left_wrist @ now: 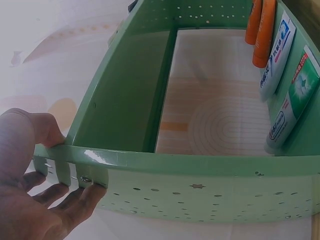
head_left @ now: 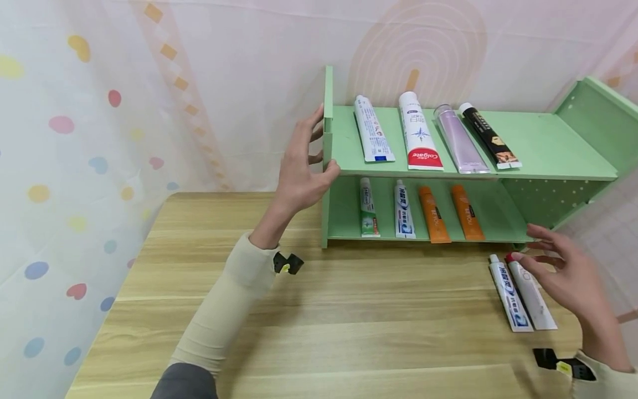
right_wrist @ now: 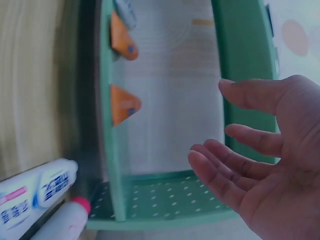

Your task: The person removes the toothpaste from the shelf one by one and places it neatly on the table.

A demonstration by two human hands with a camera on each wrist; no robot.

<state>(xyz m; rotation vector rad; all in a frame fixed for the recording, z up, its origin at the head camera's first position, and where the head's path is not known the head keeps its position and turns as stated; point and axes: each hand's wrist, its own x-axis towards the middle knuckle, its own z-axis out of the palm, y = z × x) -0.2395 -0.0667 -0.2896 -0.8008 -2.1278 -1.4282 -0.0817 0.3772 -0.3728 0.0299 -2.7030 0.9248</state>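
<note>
My left hand (head_left: 301, 173) grips the left side panel of a green two-tier shelf (head_left: 568, 141). In the left wrist view its thumb lies over the panel's edge and its fingers curl into the cut-outs. My right hand (head_left: 568, 271) hovers near the shelf's lower right corner, fingers apart and loosely bent, holding nothing. Just left of it, a white-and-blue toothpaste tube (head_left: 510, 296) and a white tube with a red cap (head_left: 535, 299) lie side by side on the table. In the right wrist view, the right hand (right_wrist: 255, 160) appears beside the shelf.
The upper tier bears a white tube (head_left: 372, 130), a Colgate tube (head_left: 418, 130), a lilac tube (head_left: 462, 138) and a black tube (head_left: 489, 136). Below lie a green-and-white tube (head_left: 369, 208), a blue-and-white tube (head_left: 404, 210) and two orange tubes (head_left: 435, 216). A patterned curtain hangs behind the wooden table (head_left: 319, 332).
</note>
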